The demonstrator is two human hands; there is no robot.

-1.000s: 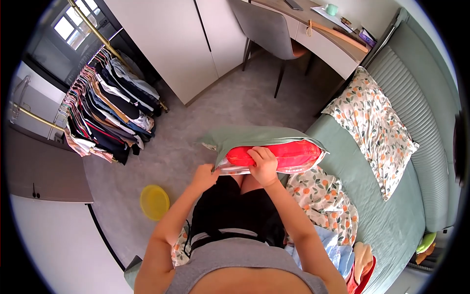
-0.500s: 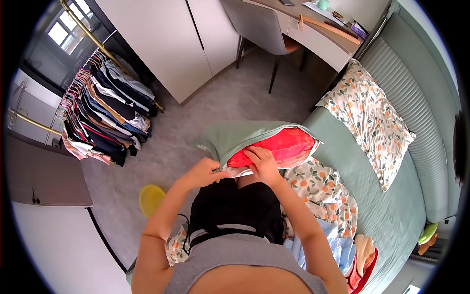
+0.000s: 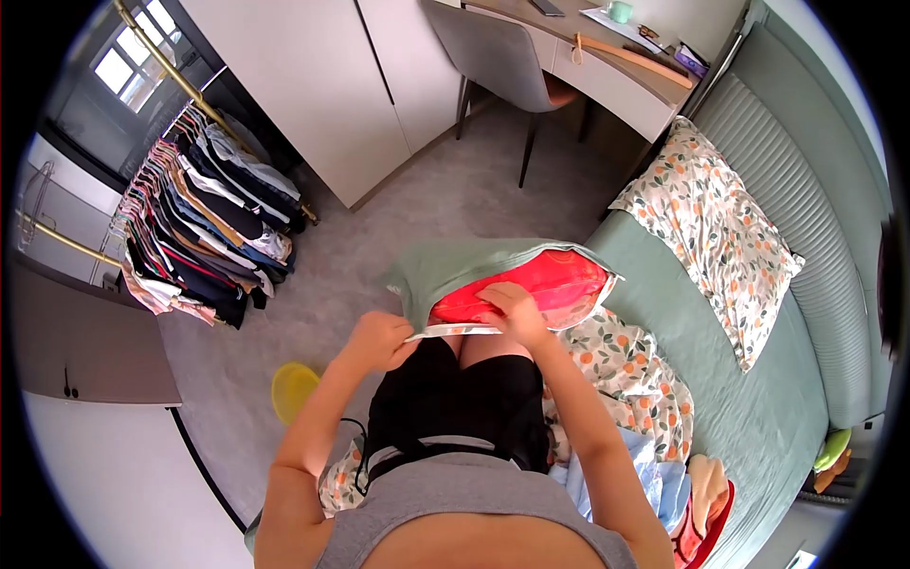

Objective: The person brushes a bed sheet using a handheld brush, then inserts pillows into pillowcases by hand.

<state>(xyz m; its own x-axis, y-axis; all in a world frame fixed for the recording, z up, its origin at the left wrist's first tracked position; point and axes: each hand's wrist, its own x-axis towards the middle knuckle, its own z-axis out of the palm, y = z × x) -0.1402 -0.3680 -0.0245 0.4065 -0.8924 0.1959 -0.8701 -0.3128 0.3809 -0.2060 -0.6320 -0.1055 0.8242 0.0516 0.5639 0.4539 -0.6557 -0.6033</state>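
A green pillowcase [image 3: 445,261] with a pale lining is held in front of my lap, its mouth turned toward me. Inside it lies a shiny red pillow [image 3: 559,280], showing through the opening. At the left corner of the mouth, my left hand [image 3: 382,341] is closed on the pillowcase's near edge and holds it taut. My right hand [image 3: 515,311] reaches over that edge into the opening, its curled fingers pressed on the red pillow. Their tips are partly hidden in its folds.
To the right is a bed [image 3: 758,408] with a patterned pillow [image 3: 716,232] and crumpled patterned bedding [image 3: 635,379]. A yellow basin [image 3: 296,392] stands on the floor. Ahead are a grey chair [image 3: 493,57] and a desk [image 3: 616,71]; a clothes rack [image 3: 204,213] is at left.
My left hand has shifted slightly left and toward me, pulling the near edge straighter. My right hand has moved slightly right, with its fingers still on the red pillow.
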